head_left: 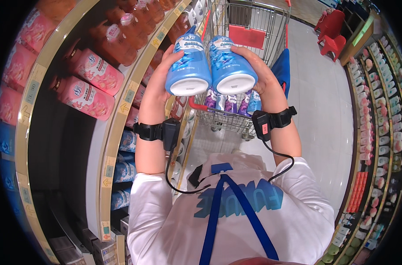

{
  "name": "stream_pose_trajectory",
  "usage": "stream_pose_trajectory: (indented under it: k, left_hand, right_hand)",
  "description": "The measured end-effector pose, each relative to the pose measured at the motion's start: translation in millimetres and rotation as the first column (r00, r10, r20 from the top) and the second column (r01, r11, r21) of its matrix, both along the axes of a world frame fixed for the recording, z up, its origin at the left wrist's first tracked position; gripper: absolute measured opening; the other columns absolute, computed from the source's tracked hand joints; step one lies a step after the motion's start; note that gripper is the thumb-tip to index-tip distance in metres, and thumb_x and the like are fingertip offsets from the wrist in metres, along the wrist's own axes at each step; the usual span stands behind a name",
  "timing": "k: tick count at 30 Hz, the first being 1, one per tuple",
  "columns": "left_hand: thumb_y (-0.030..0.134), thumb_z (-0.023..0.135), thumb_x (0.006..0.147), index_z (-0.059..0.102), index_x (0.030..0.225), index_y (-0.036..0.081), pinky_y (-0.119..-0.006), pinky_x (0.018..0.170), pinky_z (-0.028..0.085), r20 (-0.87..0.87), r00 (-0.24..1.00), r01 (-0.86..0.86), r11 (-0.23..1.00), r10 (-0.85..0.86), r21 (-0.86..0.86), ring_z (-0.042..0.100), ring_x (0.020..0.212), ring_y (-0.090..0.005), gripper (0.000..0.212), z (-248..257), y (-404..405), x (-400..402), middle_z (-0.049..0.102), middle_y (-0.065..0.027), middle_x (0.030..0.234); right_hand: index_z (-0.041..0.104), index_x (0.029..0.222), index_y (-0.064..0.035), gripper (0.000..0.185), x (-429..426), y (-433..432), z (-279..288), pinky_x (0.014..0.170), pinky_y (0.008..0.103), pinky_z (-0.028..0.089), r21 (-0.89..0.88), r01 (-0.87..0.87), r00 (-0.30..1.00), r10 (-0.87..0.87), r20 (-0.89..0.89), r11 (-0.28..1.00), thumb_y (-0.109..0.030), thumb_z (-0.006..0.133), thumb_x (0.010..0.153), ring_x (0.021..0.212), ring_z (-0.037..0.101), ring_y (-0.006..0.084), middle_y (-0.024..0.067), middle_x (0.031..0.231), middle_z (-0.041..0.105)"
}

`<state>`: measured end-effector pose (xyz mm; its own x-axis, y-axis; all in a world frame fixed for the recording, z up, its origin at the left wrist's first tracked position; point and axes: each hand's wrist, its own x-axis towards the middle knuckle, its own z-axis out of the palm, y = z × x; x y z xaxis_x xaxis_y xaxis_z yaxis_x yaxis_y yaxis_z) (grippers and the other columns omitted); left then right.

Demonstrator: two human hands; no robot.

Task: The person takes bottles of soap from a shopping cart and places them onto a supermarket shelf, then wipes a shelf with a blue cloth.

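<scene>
My left hand (159,78) grips a blue pump bottle (189,64) with a white base. A matching blue bottle (230,64) is in my right hand (259,68). Both are tipped, their white bases towards me, and sit side by side above the shopping cart (227,123). Below them, several purple and blue bottles (230,104) stand in the wire basket. Black straps with small boxes and cables circle both wrists.
Left, a shelf carries pink pump bottles (88,96), amber bottles (121,43) and lower blue bottles (124,172). Its price rail (123,107) runs close to my left arm. A stocked shelf (370,116) lines the aisle's right side. Red chairs (333,36) stand further ahead.
</scene>
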<state>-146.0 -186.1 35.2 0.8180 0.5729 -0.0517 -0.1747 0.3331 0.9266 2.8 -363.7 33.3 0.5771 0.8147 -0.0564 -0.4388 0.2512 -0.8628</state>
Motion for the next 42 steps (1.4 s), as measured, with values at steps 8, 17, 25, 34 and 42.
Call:
stream_pose_trajectory:
  k: [8,17,25,34,42]
  left_hand:
    - [0.027,0.072,0.081,0.016,0.149,0.000,-0.034,0.094,0.048,0.019,1.000,-0.024,0.999,0.024,-0.027,0.056,0.115,-0.0231,0.092,7,-14,7,0.047,-0.0174,0.134]
    - [0.029,0.072,0.081,0.008,0.149,-0.002,-0.034,0.095,0.047,0.016,0.994,-0.111,0.994,0.111,-0.008,0.051,0.121,-0.0231,0.098,18,-39,8,0.040,-0.0180,0.140]
    - [0.023,0.070,0.082,0.019,0.146,-0.002,-0.033,0.092,0.050,0.080,0.967,-0.244,0.969,0.241,0.030,0.057,0.113,-0.0224,0.086,25,-60,-20,0.047,-0.0176,0.133]
    - [0.002,0.074,0.075,0.030,0.143,0.002,-0.034,0.094,0.047,0.180,0.871,-0.475,0.877,0.457,0.071,0.056,0.112,-0.0197,0.081,4,-77,-99,0.055,-0.0112,0.125]
    - [0.002,0.082,0.068,0.042,0.132,0.006,-0.032,0.098,0.044,0.251,0.579,-0.786,0.449,0.776,0.425,0.056,0.112,-0.0159,0.076,19,-89,-200,0.058,-0.0060,0.122]
  right_hand:
    - [0.060,0.110,-0.0018,0.038,31,2,2,0.071,0.0311,0.059,-0.019,-0.183,0.979,0.180,-0.094,0.983,-0.030,0.067,0.086,0.078,0.070,0.0196,0.0116,0.094,0.068]
    - [0.058,0.108,-0.0022,0.034,43,-1,8,0.070,0.0313,0.058,0.026,-0.252,0.964,0.253,-0.076,0.967,-0.027,0.067,0.087,0.078,0.068,0.0194,0.0113,0.092,0.067]
    - [0.058,0.110,0.0003,0.036,48,28,2,0.072,0.0323,0.057,0.012,-0.465,0.880,0.463,-0.104,0.885,-0.023,0.068,0.085,0.080,0.068,0.0206,0.0122,0.095,0.067]
    - [0.047,0.121,0.0023,0.051,-21,85,-32,0.074,0.0341,0.058,0.148,-0.733,0.670,0.743,-0.010,0.663,-0.002,0.072,0.077,0.085,0.068,0.0202,0.0122,0.103,0.065]
    - [0.035,0.132,-0.0061,0.081,-125,116,-7,0.086,0.0349,0.053,0.358,-0.702,0.712,0.619,0.330,0.616,-0.001,0.080,0.065,0.100,0.061,0.0205,0.0098,0.112,0.058]
